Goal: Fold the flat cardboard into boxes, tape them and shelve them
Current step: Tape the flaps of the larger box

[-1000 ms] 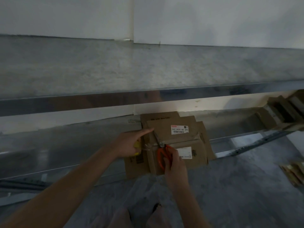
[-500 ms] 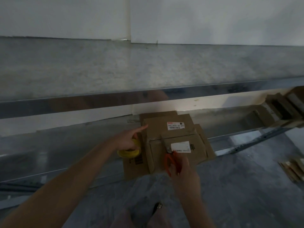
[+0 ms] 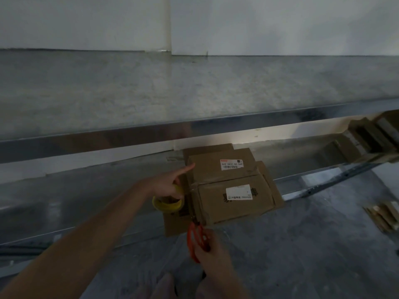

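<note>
Cardboard box (image 3: 233,188), already folded and closed, is sitting on the lower shelf (image 3: 86,201) just beyond both hands, and the taping step appears to be nearing its end. Nearest, the right hand (image 3: 212,253) is gripping the orange scissors (image 3: 197,240), fingers curled round the handles, with the blades reaching up to the box's near left corner; whether the blades are parted is too dim to tell. A little farther and to the left, the left hand (image 3: 166,186) is clutching the yellow tape roll (image 3: 167,203) just beside the box's left side, while its index finger is stretching out toward the far left corner; I cannot tell whether the fingertip is touching. A glossy strip seems to be running across the box's top seam and down its left end, so the step in hand is probably cutting the tape free of the roll. Under the box, flat cardboard sheets (image 3: 174,223) are lying on the shelf and sticking out at the near left. The next move likely calls for a clean snip close to the box, smoothing the loose end down, then putting the tools aside to shelve it. Farther right, other folded boxes (image 3: 367,143) are resting on the same shelf, and beyond, the upper shelf (image 3: 194,87) is running below the white wall (image 3: 259,22).
</note>
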